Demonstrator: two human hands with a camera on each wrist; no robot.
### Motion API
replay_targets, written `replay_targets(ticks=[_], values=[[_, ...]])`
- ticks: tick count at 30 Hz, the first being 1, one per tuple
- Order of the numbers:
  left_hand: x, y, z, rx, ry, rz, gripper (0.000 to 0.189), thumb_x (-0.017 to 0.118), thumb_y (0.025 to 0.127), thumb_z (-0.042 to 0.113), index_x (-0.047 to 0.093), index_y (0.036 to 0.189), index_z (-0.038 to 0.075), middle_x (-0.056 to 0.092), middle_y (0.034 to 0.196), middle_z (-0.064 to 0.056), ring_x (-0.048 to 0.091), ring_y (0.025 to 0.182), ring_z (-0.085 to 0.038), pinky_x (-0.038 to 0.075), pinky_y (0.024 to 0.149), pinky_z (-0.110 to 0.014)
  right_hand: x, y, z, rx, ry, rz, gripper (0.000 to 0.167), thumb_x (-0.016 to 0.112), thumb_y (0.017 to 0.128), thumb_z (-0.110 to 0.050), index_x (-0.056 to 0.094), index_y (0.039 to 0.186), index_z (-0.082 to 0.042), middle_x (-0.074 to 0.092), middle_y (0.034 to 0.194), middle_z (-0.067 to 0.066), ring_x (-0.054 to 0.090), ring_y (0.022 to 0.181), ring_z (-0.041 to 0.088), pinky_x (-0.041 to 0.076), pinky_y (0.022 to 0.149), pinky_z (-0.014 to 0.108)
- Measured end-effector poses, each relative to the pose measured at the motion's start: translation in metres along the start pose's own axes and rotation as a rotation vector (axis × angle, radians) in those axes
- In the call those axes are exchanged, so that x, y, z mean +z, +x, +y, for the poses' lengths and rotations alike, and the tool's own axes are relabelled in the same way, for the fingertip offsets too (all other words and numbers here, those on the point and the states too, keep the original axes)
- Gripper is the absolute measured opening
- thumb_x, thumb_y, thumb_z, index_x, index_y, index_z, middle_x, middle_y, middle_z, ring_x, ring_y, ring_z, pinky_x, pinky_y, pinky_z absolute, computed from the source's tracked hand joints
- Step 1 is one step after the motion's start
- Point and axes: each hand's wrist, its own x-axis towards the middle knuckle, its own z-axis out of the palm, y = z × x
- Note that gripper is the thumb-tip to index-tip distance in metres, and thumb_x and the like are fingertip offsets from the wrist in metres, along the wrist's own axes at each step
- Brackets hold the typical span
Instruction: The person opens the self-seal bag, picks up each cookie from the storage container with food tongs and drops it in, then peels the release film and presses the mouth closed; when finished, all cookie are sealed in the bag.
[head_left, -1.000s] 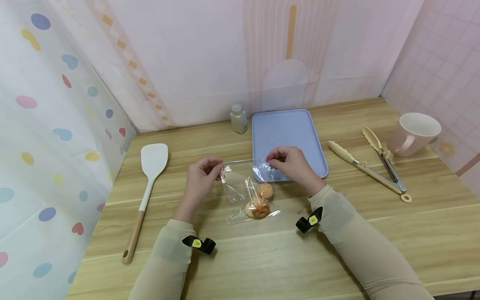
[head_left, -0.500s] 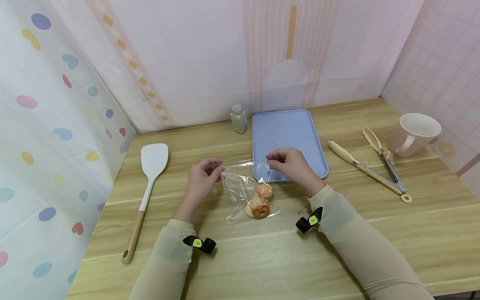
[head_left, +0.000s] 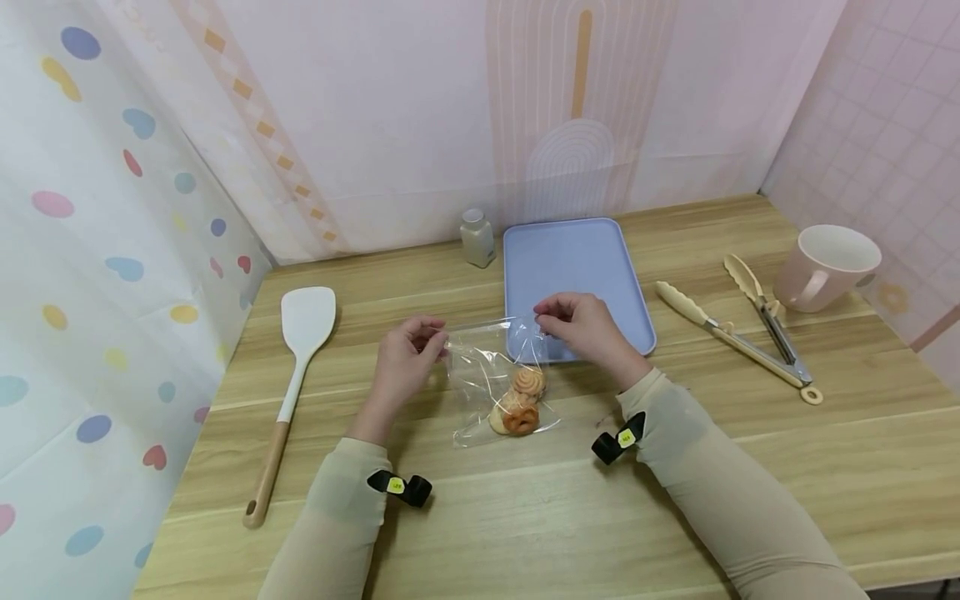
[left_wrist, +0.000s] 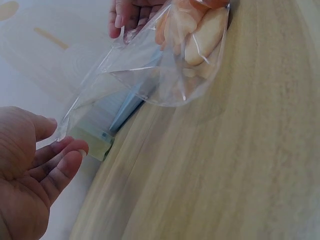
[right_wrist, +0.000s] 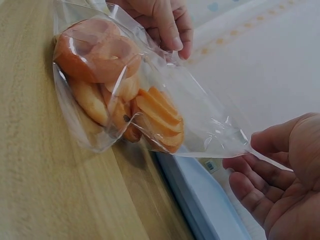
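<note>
Between both hands hangs a clear plastic bag [head_left: 476,379] with several cookies [head_left: 519,408] gathered in its lower right part. My left hand [head_left: 405,354] pinches the bag's upper left corner between thumb and fingers. At the opposite upper corner, my right hand [head_left: 588,329] pinches the film the same way. In the right wrist view, a pretzel-shaped cookie [right_wrist: 97,50] and a ridged, piped cookie [right_wrist: 159,120] show through the film. A pale oblong cookie [left_wrist: 206,36] appears in the left wrist view. The bag's lower end is close to the wooden table; whether it touches is hard to tell.
Behind the bag lies a blue tray [head_left: 570,267], with a small lidded jar [head_left: 477,239] to its left. A white spatula [head_left: 303,333] with a wooden handle lies at left. Tongs [head_left: 742,333] and a pink mug [head_left: 828,267] are at right.
Both hands keep their pinch on the bag's upper corners, shifting only very slightly. The film's creases and reflections have altered a little; the cookies stay in about the same spot.
</note>
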Motion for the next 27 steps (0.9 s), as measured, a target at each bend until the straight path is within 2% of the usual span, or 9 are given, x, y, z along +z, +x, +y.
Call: replay_targets(ticks=[5, 11, 16, 19, 21, 25, 27], values=[[-0.006, 0.002, 0.002, 0.018, 0.11, 0.049, 0.016, 0.064, 0.092, 0.007, 0.066, 0.107, 0.001, 0.068, 0.091, -0.012, 0.065, 0.078, -0.021, 0.052, 0.067, -0.023, -0.003, 0.001, -0.003, -0.021, -0.017, 0.027, 0.018, 0.067, 0.09, -0.009, 0.069, 0.105, 0.001, 0.07, 0.092, 0.009, 0.062, 0.083, 0.019, 0.051, 0.069, 0.028], [-0.016, 0.004, 0.006, 0.056, 0.13, 0.098, 0.015, 0.066, 0.091, 0.007, 0.067, 0.104, 0.001, 0.069, 0.093, -0.011, 0.065, 0.082, -0.02, 0.051, 0.07, -0.02, -0.007, 0.005, -0.006, -0.033, -0.024, 0.054, 0.018, 0.068, 0.089, -0.008, 0.069, 0.105, 0.001, 0.07, 0.096, 0.009, 0.062, 0.085, 0.02, 0.051, 0.072, 0.03], [-0.024, 0.0, 0.011, 0.074, 0.17, 0.086, 0.015, 0.065, 0.092, 0.012, 0.068, 0.104, 0.003, 0.07, 0.094, -0.008, 0.064, 0.082, -0.017, 0.05, 0.069, -0.019, -0.013, 0.001, -0.011, -0.039, -0.02, 0.066, 0.019, 0.067, 0.09, -0.01, 0.069, 0.106, 0.0, 0.07, 0.098, 0.009, 0.063, 0.087, 0.019, 0.051, 0.073, 0.029], [-0.034, -0.004, 0.021, 0.096, 0.23, 0.056, 0.018, 0.064, 0.093, 0.014, 0.067, 0.106, 0.002, 0.069, 0.096, -0.009, 0.064, 0.086, -0.019, 0.052, 0.071, -0.026, -0.025, -0.004, -0.021, -0.072, -0.042, 0.065, 0.018, 0.066, 0.091, -0.01, 0.068, 0.107, -0.001, 0.07, 0.1, 0.01, 0.062, 0.088, 0.02, 0.051, 0.073, 0.03], [-0.044, -0.008, 0.03, 0.136, 0.289, 0.043, 0.02, 0.062, 0.094, 0.014, 0.067, 0.108, 0.001, 0.069, 0.097, -0.011, 0.065, 0.088, -0.022, 0.053, 0.072, -0.032, -0.037, -0.008, -0.03, -0.101, -0.08, 0.062, 0.019, 0.065, 0.092, -0.011, 0.068, 0.107, -0.001, 0.069, 0.101, 0.011, 0.063, 0.088, 0.021, 0.051, 0.074, 0.031], [-0.071, -0.019, 0.044, 0.261, 0.445, 0.056, 0.021, 0.062, 0.094, 0.012, 0.066, 0.11, 0.0, 0.068, 0.1, -0.015, 0.066, 0.086, -0.027, 0.054, 0.07, -0.042, -0.067, -0.02, -0.047, -0.145, -0.182, 0.035, 0.022, 0.063, 0.094, -0.015, 0.066, 0.112, -0.002, 0.068, 0.104, 0.012, 0.062, 0.093, 0.021, 0.052, 0.079, 0.034], [-0.085, -0.025, 0.048, 0.332, 0.533, 0.077, 0.023, 0.064, 0.092, 0.012, 0.065, 0.112, 0.0, 0.066, 0.102, -0.016, 0.063, 0.075, -0.026, 0.052, 0.071, -0.043, -0.083, -0.03, -0.051, -0.17, -0.245, 0.026, 0.025, 0.062, 0.095, -0.017, 0.066, 0.114, -0.002, 0.068, 0.107, 0.011, 0.062, 0.096, 0.021, 0.051, 0.082, 0.036]])
